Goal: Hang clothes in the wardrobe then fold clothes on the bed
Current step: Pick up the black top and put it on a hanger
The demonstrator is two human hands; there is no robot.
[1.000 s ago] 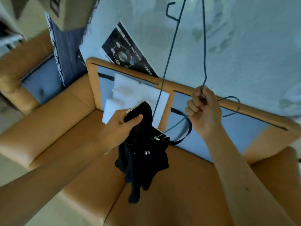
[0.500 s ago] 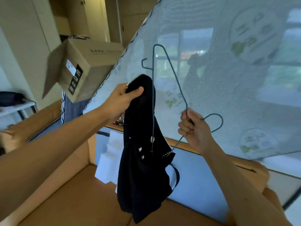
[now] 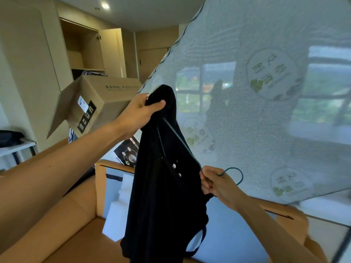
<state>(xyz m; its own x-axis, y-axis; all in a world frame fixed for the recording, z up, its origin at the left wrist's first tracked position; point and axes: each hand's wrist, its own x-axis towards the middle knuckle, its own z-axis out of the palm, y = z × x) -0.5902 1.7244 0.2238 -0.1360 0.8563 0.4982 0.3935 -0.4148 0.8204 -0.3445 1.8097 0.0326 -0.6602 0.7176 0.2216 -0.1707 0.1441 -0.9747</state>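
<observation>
A black garment (image 3: 163, 196) with small white studs hangs in front of me at the centre. My left hand (image 3: 141, 112) pinches its top edge, held high. A thin dark-green wire hanger (image 3: 232, 172) is threaded into the garment, most of it hidden by the cloth. My right hand (image 3: 218, 184) is closed on the hanger's neck, just below the hook, at the garment's right side. The wardrobe (image 3: 85, 52) stands open at the far left back, with bare shelves showing.
An upright plastic-wrapped mattress (image 3: 266, 92) fills the right side. A cardboard box (image 3: 96, 103) leans against it at the left. Below lies a wooden bed frame (image 3: 76, 215) with white foam blocks (image 3: 121, 205). A small table (image 3: 17, 147) stands at the far left.
Both hands rose with the garment and my view tilted up into the room. The garment now covers most of the hanger, which stood bare above my hands before.
</observation>
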